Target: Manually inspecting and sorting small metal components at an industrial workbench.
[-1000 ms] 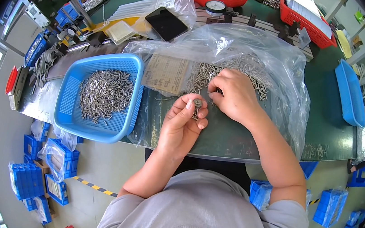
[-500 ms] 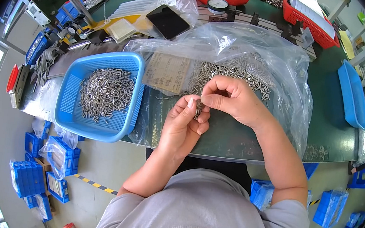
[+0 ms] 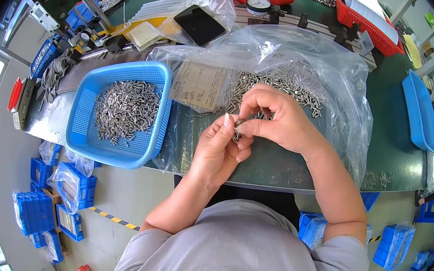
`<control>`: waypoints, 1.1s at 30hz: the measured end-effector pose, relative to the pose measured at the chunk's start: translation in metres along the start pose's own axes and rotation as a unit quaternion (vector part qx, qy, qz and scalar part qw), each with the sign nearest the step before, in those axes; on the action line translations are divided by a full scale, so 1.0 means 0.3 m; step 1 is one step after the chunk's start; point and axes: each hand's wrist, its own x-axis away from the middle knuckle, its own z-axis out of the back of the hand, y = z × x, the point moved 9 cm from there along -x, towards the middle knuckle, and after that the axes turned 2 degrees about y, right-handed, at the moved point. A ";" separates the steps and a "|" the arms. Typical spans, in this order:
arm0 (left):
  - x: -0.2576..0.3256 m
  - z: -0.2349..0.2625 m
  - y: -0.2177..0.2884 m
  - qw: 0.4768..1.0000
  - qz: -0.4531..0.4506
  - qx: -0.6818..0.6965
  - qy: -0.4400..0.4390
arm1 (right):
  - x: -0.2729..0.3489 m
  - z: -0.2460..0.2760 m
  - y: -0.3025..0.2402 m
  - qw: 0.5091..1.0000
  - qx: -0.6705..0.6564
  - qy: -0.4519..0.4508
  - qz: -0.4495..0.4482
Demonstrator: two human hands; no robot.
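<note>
My left hand (image 3: 219, 147) is curled, palm up, around a few small metal pins (image 3: 237, 133) in its fingers. Over it, my right hand (image 3: 287, 123) is closed in a pinch at the same pins, thumb and forefinger meeting near the left fingertips. Which pin the right fingers grip is partly hidden. Just beyond the hands, a heap of similar metal pins (image 3: 282, 88) lies in a spread clear plastic bag (image 3: 347, 108). To the left stands a blue plastic basket (image 3: 80, 113) with many pins (image 3: 127, 111) in it. A written brown card (image 3: 198, 85) lies between basket and heap.
A black phone (image 3: 200, 25) rests on plastic bags behind the card. Farther back are a dial gauge (image 3: 259, 5) on a metal rail and red baskets (image 3: 370, 32). A blue tray (image 3: 420, 114) sits at the right edge of the green table (image 3: 388, 151).
My right thumb and fingers have shifted slightly down and in toward the left fingertips. Both hands stay in the same place over the table edge; the basket and heap look unchanged.
</note>
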 end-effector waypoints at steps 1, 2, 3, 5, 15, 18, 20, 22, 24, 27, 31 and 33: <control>-0.001 0.000 0.003 1.000 -0.010 -0.009 0.012 | -0.001 0.004 0.011 1.000 -0.010 0.005 -0.016; -0.001 0.003 0.008 0.999 -0.020 -0.018 0.023 | 0.000 0.009 0.023 0.999 -0.021 0.010 -0.032; -0.002 0.005 0.005 0.999 -0.020 -0.019 0.022 | 0.001 0.011 0.023 0.999 -0.020 0.011 -0.031; -0.001 0.011 0.015 0.999 -0.043 -0.017 0.018 | 0.004 0.009 0.005 1.000 -0.005 0.006 0.000; 0.002 0.016 0.027 0.999 -0.047 0.017 0.001 | 0.024 0.071 0.054 0.958 0.287 0.016 -0.005; 0.001 0.009 0.025 0.999 -0.048 0.016 0.001 | 0.023 0.052 0.057 0.940 0.338 0.021 0.030; 0.005 0.005 0.030 0.998 -0.057 0.018 0.012 | 0.016 0.040 0.062 0.941 0.338 0.015 0.022; 0.005 0.006 0.031 0.998 -0.057 0.013 0.009 | 0.014 0.034 0.068 0.941 0.338 0.009 0.016; 0.006 0.004 0.032 0.998 -0.058 0.008 0.006 | 0.016 0.026 0.070 0.942 0.336 -0.003 0.023; 0.006 0.005 0.031 0.998 -0.057 0.005 0.010 | 0.014 0.022 0.069 0.940 0.341 0.003 0.030; 0.004 0.008 0.030 0.998 -0.056 0.009 0.008 | 0.011 0.026 0.043 0.943 0.329 0.013 0.054; 0.004 0.006 0.030 0.998 -0.057 0.009 0.007 | 0.016 0.017 0.052 0.943 0.330 -0.004 0.045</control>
